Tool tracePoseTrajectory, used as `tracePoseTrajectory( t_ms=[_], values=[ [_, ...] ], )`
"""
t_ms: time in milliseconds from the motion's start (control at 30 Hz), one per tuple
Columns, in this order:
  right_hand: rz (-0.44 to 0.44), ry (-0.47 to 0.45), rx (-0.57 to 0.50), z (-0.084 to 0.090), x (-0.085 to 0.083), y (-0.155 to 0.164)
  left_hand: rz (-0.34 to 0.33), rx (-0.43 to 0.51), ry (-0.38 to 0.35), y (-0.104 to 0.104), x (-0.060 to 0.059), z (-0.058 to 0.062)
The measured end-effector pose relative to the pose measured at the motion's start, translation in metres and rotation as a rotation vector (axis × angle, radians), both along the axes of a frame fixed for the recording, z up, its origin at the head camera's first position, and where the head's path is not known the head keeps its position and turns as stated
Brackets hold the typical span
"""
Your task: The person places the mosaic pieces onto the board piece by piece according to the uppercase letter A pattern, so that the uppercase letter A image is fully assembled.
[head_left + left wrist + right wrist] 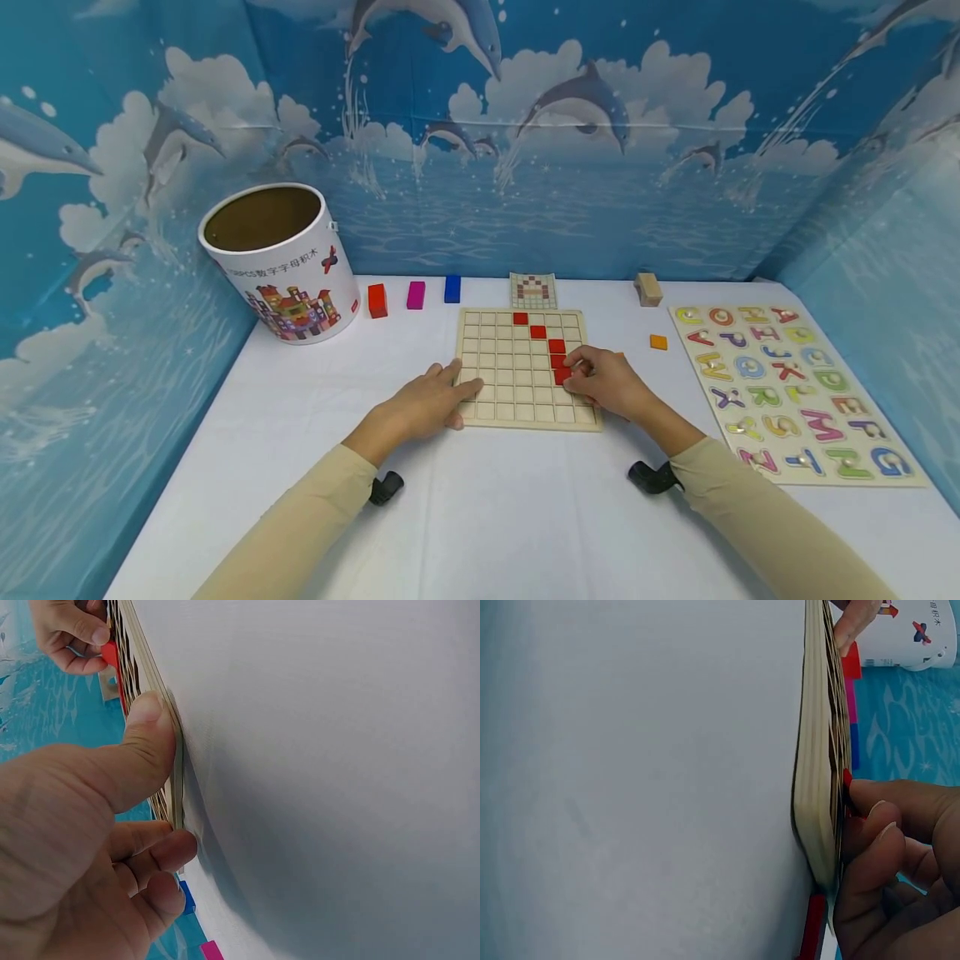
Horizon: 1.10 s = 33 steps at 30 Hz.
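Wearing plain beige long sleeves (pixel 300 517), each with a rounded black device (pixel 386 488), seemingly plastic, at its wrist end.

The left arm (pixel 288 521) and right arm (pixel 772 517) reach forward, converging. The left hand (pixel 423 404) lies back upward, fingers relaxed and parted, thumb set apart. To its right, the right hand (pixel 607 383) angles inward, fingers bent, fingertips pinching with the thumb.

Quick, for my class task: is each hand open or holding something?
Left hand: open, touching the board.
Right hand: closed, pinching a red tile.
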State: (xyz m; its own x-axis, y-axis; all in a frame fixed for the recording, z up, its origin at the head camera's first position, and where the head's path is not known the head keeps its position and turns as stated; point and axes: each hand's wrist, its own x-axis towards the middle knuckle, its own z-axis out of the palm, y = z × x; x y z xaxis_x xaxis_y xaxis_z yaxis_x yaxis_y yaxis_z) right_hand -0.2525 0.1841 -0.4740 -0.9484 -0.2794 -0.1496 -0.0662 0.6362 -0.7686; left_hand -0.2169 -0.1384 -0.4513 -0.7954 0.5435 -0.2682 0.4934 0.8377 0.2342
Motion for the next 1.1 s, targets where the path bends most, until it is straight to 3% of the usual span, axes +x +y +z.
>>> tracePoseTrajectory(
  t_ms=[233,500,867,967,1100],
  values=[
    [0.025,0.065,0.080,0.000,0.001,-0.002,0.002,0.012,-0.008,0.000,0.000,0.001],
    [-0.005,0.043,0.067,0.007,0.005,0.006,-0.008,0.015,-0.004,0.001,0.000,0.001],
    [-0.138,-0.007,-0.052,0.029,0.015,0.064,0.026,0.006,-0.025,0.002,0.000,0.001],
    [-0.153,-0.014,-0.040,0.030,0.021,0.080,0.029,0.009,-0.027,0.002,0.000,0.001],
    [-0.144,-0.095,0.008,0.027,0.031,0.098,0.032,0.011,-0.026,0.002,0.002,0.003]
  ],
)
